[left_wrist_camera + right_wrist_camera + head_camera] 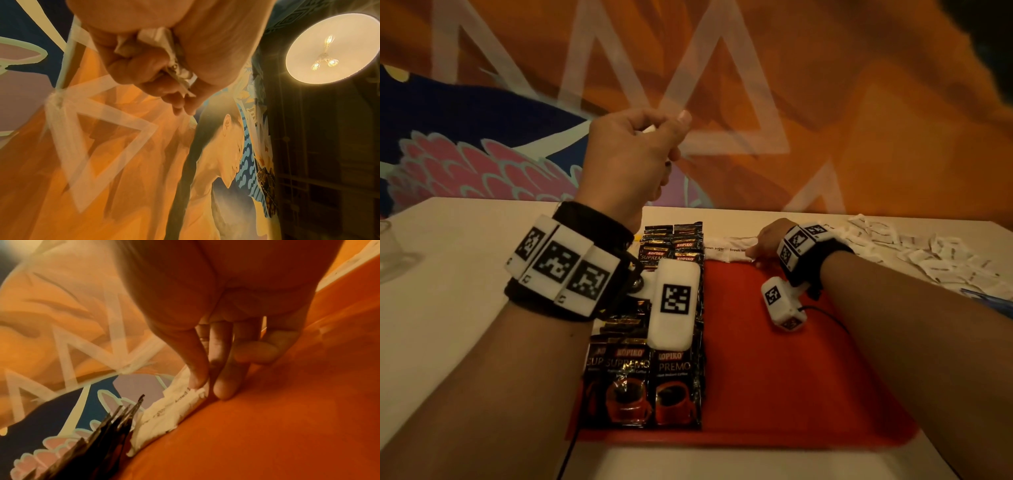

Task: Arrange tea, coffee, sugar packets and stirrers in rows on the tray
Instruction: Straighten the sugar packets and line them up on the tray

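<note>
A red tray (791,377) lies on a white table (448,291). Black Kopiko coffee sachets (671,387) overlap in two columns down the tray's left side. White brown-sugar packets (722,245) form a row along its far edge. At the right end of that row, my right hand (753,255) rests low on the tray. In the right wrist view, my right hand (207,389) pinches the end of the last sugar packet (164,415) between thumb and forefinger, beside the coffee sachets (107,434). My left hand (633,154) is raised above the table, fist curled round a bunch of white packets (162,48).
A loose heap of white sugar packets (928,253) covers the table's far right. A glass (390,250) stands at the left edge. Something blue (989,298) shows at the right edge. A painted orange wall rises right behind the table.
</note>
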Demonstrator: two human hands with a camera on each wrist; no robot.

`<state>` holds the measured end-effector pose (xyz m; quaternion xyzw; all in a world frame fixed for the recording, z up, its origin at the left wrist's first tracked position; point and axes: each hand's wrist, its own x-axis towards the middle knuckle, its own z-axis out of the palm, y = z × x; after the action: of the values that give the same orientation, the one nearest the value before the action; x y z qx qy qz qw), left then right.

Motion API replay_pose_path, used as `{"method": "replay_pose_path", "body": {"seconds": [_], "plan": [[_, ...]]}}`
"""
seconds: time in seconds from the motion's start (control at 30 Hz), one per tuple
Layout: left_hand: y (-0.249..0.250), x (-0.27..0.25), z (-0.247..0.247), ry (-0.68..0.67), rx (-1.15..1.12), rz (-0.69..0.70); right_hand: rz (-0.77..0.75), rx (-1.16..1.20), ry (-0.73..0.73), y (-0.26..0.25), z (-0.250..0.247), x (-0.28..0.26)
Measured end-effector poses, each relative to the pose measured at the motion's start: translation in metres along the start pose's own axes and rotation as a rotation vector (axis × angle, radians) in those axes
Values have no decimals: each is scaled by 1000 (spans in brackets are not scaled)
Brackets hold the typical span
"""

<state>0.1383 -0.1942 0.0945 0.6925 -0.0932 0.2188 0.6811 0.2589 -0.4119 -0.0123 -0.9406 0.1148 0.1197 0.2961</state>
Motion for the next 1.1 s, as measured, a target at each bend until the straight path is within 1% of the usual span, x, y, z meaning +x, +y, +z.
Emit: {"method": "replay_pose_path", "body": {"seconds": [0.07,0.2,0.3,0.4,0.5,0.57,0.63,0.7,0.77,0.83,0.9,1.0,1.1], "plan": [[-1,0,0,-4,7,-1,-10,-157,39,0,2,5],[-2,1,-1,-16,-7,-11,-10,-197,91,6,1,16],[-3,2,-1,-55,-53,-73,-40,-203,112,2,-6,6],[-6,2,0,-156,-118,-169,-108,-37,110,-5,-16,-6],[-11,0,4,-245,-158,-237,-242,312,93,-16,-21,-38],[-12,-2,7,-261,-181,-268,-379,530,96,-28,-21,-63],[-12,-4,9,-278,-218,-293,-546,695,108,-39,-21,-88],[-10,-6,10,-301,-250,-313,-693,813,94,-47,-21,-113],[-9,-8,9,-328,-266,-320,-799,868,43,-51,-19,-134],[-8,-11,11,-345,-235,-309,-847,841,14,-50,-15,-148],[-7,-14,14,-346,-181,-293,-856,803,52,-49,-12,-153],[-10,-14,18,-354,-110,-279,-819,816,105,-47,-11,-150],[-12,-12,18,-370,-85,-267,-772,904,102,-44,-13,-147]]}}
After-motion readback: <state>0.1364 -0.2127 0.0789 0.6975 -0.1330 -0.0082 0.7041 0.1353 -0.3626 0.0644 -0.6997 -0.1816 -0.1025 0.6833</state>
